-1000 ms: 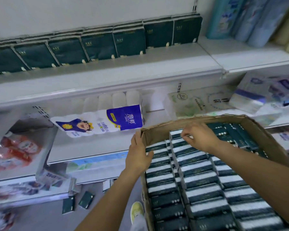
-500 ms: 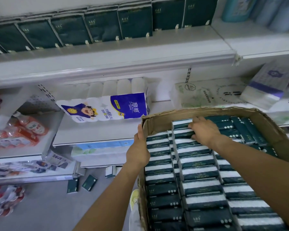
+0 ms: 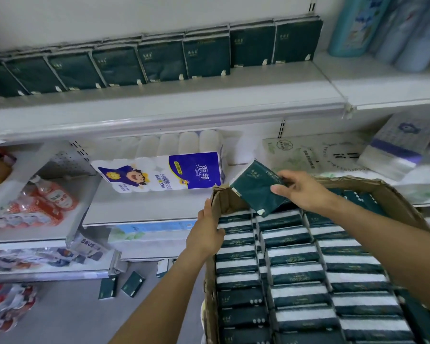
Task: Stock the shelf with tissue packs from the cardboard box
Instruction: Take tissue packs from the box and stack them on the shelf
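Tissue pack [image 3: 255, 194], glossy dark-green slab, pinched in right hand [image 3: 305, 192]; left hand [image 3: 206, 232] flat on cardboard box [image 3: 392, 197].

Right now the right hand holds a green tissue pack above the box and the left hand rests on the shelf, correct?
No, per the head view: the left hand rests against the cardboard box, not the shelf. The right hand holds the tissue pack above it.

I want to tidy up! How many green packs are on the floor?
2. One green pack by the lowest shelf's corner, the second pack just right of it. Others may hide under the shelf.
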